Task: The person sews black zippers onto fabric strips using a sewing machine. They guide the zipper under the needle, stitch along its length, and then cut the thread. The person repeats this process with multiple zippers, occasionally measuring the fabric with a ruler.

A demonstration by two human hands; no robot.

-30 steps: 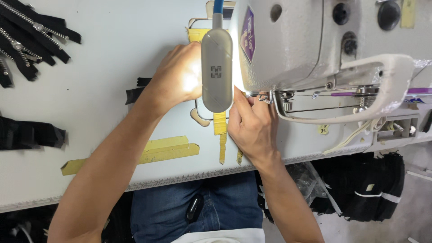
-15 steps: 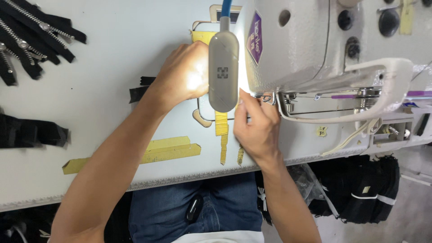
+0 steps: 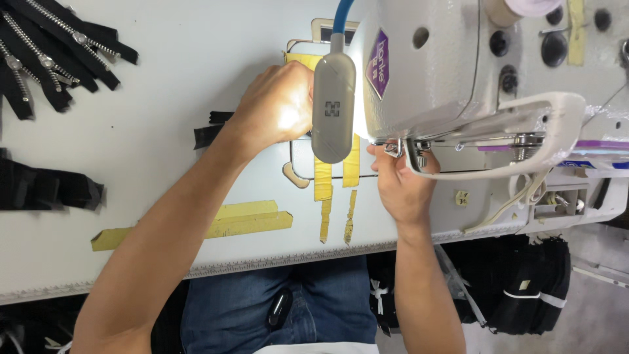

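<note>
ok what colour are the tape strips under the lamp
Yellow tape strips, clearest in the head view.

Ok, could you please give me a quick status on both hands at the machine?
Left hand flat on the table by the lamp. Right hand fingering the needle area under the sewing machine. Lamp hides what's beneath.

The sewing machine (image 3: pixel 452 72) is showing off-white with a purple diamond label (image 3: pixel 379 63). Its lamp (image 3: pixel 333 108) is looking grey on a blue neck. Yellow tape strips (image 3: pixel 226 221) are lying on the pale grey desk (image 3: pixel 164 85). Black zippers (image 3: pixel 46 59) are showing silver teeth.
</note>
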